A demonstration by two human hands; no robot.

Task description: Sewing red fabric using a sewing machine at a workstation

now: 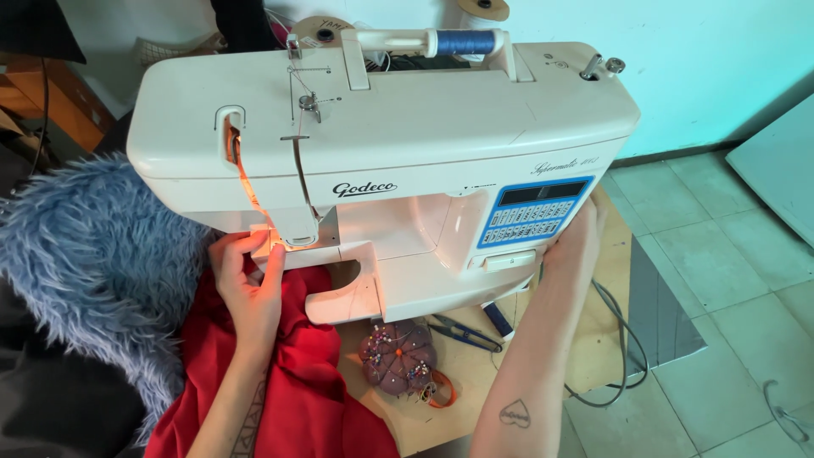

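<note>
Wooden surface [475,373] carries a white sewing machine [381,161]. Red fabric [297,373] lies under the left hand [246,280], whose fingers pinch it just beside the needle area. Right hand [577,246] rests against the machine's right end, grip hidden.

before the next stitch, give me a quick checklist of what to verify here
1. Red fabric under the needle area: ok, it runs beneath the arm of the sewing machine.
2. Left hand clear of the needle: cannot tell, its fingers sit right at the lit foot.
3. Right hand on the machine's right end: ok.
4. Blue thread spool seated on top: ok.
5. Snips and pincushion clear of the fabric: ok.
</note>
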